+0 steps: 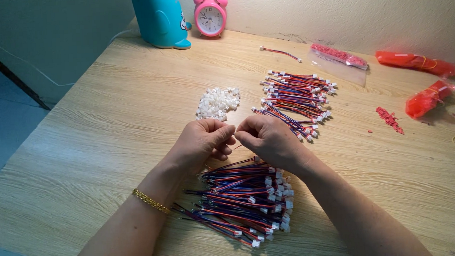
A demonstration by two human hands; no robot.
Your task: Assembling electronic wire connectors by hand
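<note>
Head view, looking down, near table point(109, 123)

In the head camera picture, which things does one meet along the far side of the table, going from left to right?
Blue holder → pink alarm clock → single loose wire → clear bag with red bits → long red packet.

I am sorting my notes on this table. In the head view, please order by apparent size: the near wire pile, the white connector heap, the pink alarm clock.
1. Near wire pile, clearly largest, though it lies closest to the camera.
2. White connector heap.
3. Pink alarm clock. It looks similar to the heap and stands farther away, so this order is unsure.
</note>
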